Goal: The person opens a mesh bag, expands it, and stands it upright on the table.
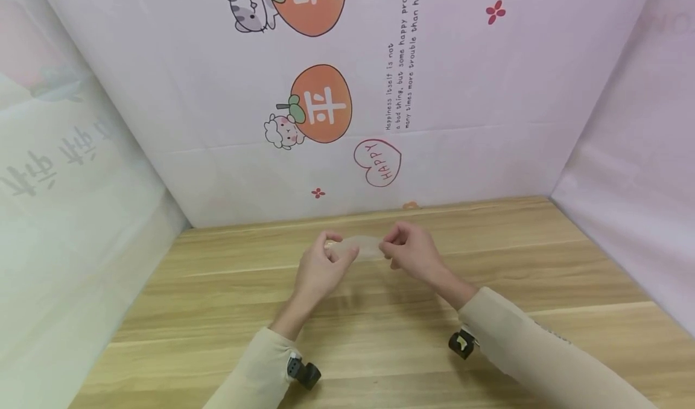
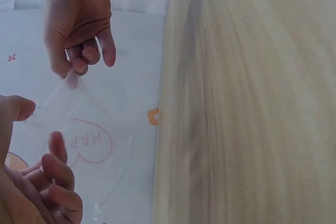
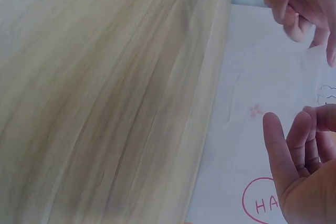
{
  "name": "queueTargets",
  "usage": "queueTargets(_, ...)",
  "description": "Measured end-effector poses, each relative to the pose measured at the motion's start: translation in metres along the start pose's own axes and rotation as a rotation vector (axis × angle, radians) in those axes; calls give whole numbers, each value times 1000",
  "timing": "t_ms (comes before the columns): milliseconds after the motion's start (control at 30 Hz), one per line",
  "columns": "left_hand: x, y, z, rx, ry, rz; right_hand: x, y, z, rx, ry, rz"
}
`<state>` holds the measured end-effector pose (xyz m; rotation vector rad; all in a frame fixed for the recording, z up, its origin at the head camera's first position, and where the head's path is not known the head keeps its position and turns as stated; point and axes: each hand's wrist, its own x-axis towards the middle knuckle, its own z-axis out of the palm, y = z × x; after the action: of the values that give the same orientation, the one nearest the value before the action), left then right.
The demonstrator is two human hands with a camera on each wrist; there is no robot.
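A thin see-through plastic bag (image 1: 367, 248) hangs above the far part of the table, between the two hands. My right hand (image 1: 415, 253) pinches one corner of it between thumb and forefinger, which shows plainly in the left wrist view, where the bag (image 2: 86, 106) spreads out below the fingertips. At the bag's other side is my left hand (image 1: 320, 268); its thumb and fingers stand apart, with the film beside or behind them. Faint edge lines of the bag (image 3: 273, 77) show in the right wrist view. Whether the left fingers touch the film is hard to tell.
The wood-grain table (image 1: 358, 348) meets a white printed cloth backdrop (image 1: 461, 95) just beyond the hands. Further white cloth walls rise at left and right. Each sleeve carries a small black wrist camera (image 1: 304, 373).
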<state>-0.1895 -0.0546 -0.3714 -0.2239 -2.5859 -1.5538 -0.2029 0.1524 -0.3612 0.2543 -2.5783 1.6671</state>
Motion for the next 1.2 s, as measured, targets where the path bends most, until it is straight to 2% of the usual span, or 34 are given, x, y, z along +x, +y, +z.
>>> queueTargets(200,1,-4,4,-168,-33,-25,0,-4,5,64,-4,5)
queueTargets(367,4,-2,9,-283,-8,-12,0,-3,8,90,-17,-11)
queueTargets(500,5,0,11,-328,14,-16,0,-2,8,65,-11,-31)
queueTargets(767,8,2,12,-315,21,-24,1,0,6,-149,31,-142)
queueTargets(1200,9,4,13,-257,18,20,0,-3,5,-166,20,-185)
